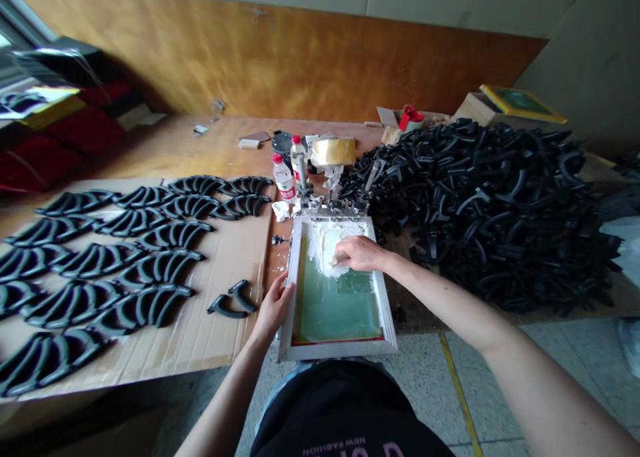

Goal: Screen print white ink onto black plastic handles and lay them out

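Note:
A screen printing frame (338, 352) with a metal rim and green mesh lies in front of me, its far end at a metal clamp assembly (334, 208). Thick white ink (317, 238) is smeared over the far part of the mesh. My left hand (274, 302) grips the frame's left edge, fingers partly hidden. My right hand (361, 253) is closed low over the ink at the mesh's upper right; what it pinches is mostly hidden by the fingers. Left of the frame, two curved black handles (233, 300) lie apart on cardboard (220, 340).
Rows of black curved handles (145, 264) cover the cardboard at left. A large heap of black parts (480, 210) is piled at right. Behind the frame stand two red-capped bottles (284, 178) and a roll of yellow tape (334, 152). Red boxes (85, 137) sit far left.

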Demonstrator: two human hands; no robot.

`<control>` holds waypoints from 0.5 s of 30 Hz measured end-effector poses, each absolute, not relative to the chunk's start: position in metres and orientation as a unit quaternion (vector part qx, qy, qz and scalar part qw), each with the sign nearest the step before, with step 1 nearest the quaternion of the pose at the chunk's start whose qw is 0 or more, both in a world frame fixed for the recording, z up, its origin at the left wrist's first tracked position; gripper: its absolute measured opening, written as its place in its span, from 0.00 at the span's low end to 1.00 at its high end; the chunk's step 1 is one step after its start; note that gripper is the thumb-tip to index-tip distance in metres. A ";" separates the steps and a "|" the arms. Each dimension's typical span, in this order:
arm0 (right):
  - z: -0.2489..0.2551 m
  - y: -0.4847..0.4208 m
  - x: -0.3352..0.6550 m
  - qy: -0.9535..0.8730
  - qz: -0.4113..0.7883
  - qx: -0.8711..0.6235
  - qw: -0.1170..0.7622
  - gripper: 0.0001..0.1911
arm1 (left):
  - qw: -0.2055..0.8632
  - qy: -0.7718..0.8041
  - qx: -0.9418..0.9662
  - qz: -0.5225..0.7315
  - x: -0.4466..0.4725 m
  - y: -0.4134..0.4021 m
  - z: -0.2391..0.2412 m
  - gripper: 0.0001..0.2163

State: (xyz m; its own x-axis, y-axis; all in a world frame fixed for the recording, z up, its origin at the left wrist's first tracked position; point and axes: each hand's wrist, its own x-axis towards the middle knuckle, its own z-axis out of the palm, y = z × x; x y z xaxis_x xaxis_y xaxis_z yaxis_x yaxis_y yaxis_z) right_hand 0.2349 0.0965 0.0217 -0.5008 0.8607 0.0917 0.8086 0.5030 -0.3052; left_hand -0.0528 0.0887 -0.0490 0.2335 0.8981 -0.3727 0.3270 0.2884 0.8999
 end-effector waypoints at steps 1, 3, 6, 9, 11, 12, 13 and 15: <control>0.018 0.097 0.234 -0.850 0.094 -0.500 0.137 0.03 | 0.573 0.566 0.538 0.249 -0.053 0.088 -0.047 0.34; 0.008 0.092 0.231 -0.843 0.056 -0.505 0.176 0.06 | 0.578 0.566 0.532 0.250 -0.053 0.088 -0.044 0.34; 0.001 0.082 0.231 -0.862 0.061 -0.464 0.194 0.08 | 0.586 0.563 0.524 0.253 -0.052 0.087 -0.040 0.34; 0.011 0.092 0.232 -0.842 0.099 -0.495 0.190 0.05 | 0.596 0.561 0.515 0.255 -0.050 0.087 -0.030 0.35; 0.024 0.113 0.233 -0.798 0.103 -0.562 0.193 0.14 | 0.610 0.554 0.508 0.251 -0.050 0.087 -0.017 0.37; 0.031 0.125 0.236 -0.772 0.096 -0.597 0.195 0.20 | 0.615 0.550 0.507 0.250 -0.051 0.087 -0.008 0.37; 0.038 0.137 0.240 -0.748 0.082 -0.629 0.196 0.26 | 0.618 0.545 0.508 0.253 -0.052 0.088 0.001 0.37; 0.050 0.153 0.257 -0.701 0.049 -0.681 0.206 0.31 | 0.612 0.536 0.515 0.270 -0.054 0.090 0.022 0.34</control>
